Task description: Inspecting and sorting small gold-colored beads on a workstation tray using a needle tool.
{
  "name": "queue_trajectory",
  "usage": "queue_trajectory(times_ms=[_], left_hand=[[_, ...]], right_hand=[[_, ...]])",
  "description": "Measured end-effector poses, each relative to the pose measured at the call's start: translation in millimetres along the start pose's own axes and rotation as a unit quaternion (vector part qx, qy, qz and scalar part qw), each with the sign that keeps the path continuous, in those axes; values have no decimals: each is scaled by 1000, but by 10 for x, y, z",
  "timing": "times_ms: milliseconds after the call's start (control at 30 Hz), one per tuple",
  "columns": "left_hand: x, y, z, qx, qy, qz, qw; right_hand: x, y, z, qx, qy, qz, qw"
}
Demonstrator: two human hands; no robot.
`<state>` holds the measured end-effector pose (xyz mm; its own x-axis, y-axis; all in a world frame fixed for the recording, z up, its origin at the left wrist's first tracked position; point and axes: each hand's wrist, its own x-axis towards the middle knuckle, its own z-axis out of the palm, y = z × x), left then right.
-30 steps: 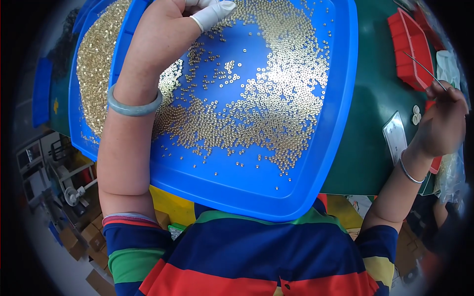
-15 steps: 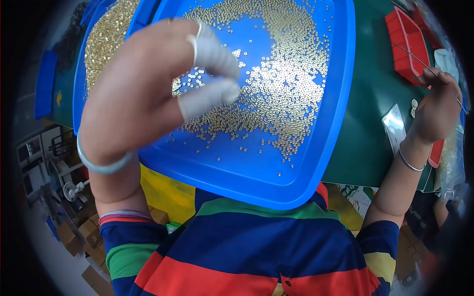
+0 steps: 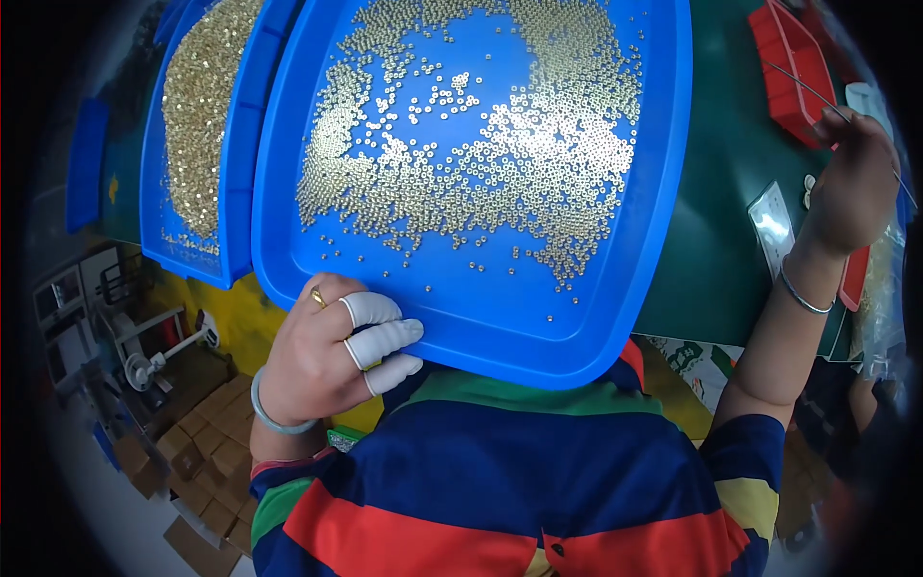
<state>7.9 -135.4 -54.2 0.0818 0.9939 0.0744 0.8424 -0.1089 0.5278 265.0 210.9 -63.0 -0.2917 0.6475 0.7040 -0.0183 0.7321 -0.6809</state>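
Two hands in the head view, only one view to go through:
left hand (image 3: 322,361): at the near rim of the big blue tray (image 3: 663,192), lower left. Fingers curled, white finger cots (image 3: 385,337) on three fingertips, pressing on the tray's edge. Thumb is hidden, so a full grip on the rim cannot be confirmed.
left extras: gold ring (image 3: 318,298) on one finger, pale bangle (image 3: 274,415) on the wrist.
right hand (image 3: 851,183): far right, raised over the desk (image 3: 731,250), well apart from the tray. Fingers pressed together around a thin wire-like rod (image 3: 803,82); exact pinch is too small to tell.
right extras: thin bracelet (image 3: 803,293) on the wrist.
big blue tray: centre of view, tilted, near edge just above the person's striped shirt (image 3: 500,490).
small brass rings (image 3: 500,163): scattered loose across the tray floor, densest in the middle and right, sparse toward the near edge.
second blue tray (image 3: 159,240): left of the big one, partly under its rim, packed with the same brass parts.
red bins (image 3: 784,53): upper right on the green desk, beyond the right hand.
floor side: cardboard boxes (image 3: 202,428) lower left.
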Motion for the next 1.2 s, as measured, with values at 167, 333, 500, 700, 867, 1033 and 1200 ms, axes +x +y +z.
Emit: queue_trajectory(times_ms=[167, 333, 500, 700, 867, 1033, 1200], left_hand=[[-44, -64, 75, -11, 25, 43, 999], [-29, -172, 110, -31, 52, 109, 992], [-32, -280, 18, -49, 34, 140, 988], [-119, -423, -4, -56, 40, 163, 984], [-90, -509, -21, -63, 32, 179, 981], [-46, -545, -14, -74, 22, 174, 982], [25, -595, -150, -118, -7, 173, 978]], right_hand=[[-64, -109, 100, -1, 4, 1, 1000], [-151, -228, 234, -44, 17, 22, 999], [-257, -338, 470, -20, 33, 8, 999], [-338, -487, 748, -38, 39, 31, 998], [-327, -511, 892, -4, 8, -12, 1000], [-332, -502, 1019, -1, -7, -13, 1000], [-359, -411, 976, 23, -9, 36, 999]])
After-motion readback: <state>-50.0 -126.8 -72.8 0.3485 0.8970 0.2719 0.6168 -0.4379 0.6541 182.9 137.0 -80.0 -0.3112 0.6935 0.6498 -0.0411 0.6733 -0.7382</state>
